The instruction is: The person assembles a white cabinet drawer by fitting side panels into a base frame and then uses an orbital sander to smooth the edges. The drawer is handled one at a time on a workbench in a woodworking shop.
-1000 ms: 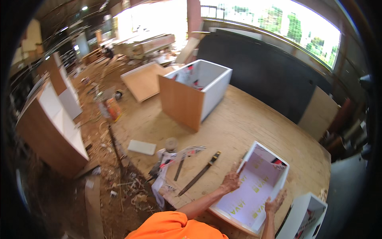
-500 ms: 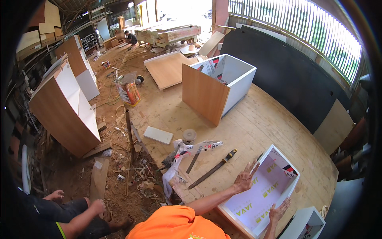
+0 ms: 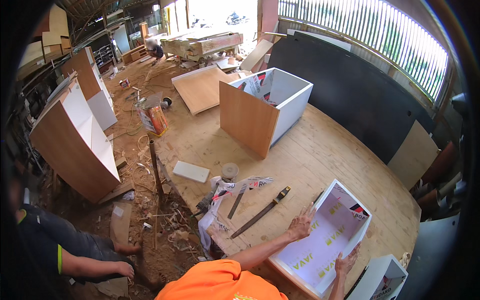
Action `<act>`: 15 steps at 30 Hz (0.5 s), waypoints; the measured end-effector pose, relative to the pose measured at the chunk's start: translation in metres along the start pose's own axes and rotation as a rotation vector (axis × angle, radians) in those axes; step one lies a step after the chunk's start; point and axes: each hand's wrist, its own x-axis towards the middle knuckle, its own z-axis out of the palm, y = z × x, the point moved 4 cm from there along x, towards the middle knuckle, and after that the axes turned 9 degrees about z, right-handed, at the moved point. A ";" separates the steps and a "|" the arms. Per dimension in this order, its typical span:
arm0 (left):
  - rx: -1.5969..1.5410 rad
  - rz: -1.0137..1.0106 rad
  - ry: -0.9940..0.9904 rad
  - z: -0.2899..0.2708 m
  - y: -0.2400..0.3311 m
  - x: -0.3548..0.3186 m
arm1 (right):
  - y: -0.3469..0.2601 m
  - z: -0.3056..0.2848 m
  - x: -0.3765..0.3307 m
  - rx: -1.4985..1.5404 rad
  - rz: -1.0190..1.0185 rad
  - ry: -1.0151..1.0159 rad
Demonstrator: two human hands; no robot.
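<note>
White box [image 3: 320, 250] sits on the bench [image 3: 385, 192], left hand [image 3: 301, 226] fanned out at its left rim, right hand [image 3: 346, 261] fingers out along its right wall, nothing pinched. I reckon uneven pushing could skid it into the long blade [image 3: 259, 215] on its left or the smaller box [image 3: 384, 280] on its right. Can't tell how hard either palm presses; the smaller box's near end gets cut off.

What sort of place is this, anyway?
Probably a carpentry workshop: cabinets stand at the left, a long-bladed tool lies on the worktable, and scraps litter the ground.
</note>
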 end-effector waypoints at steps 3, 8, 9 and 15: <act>-0.067 -0.026 0.073 -0.012 0.005 -0.001 | 0.004 0.001 0.001 -0.009 -0.026 0.056; -0.083 -0.005 0.115 -0.016 0.007 -0.001 | 0.003 0.001 0.000 -0.195 0.020 -0.014; -0.080 -0.006 0.115 -0.014 0.006 0.000 | 0.000 -0.003 -0.001 -0.160 0.016 0.047; -0.033 -0.043 -0.040 0.007 -0.006 0.002 | -0.005 -0.013 -0.006 -0.051 -0.062 0.256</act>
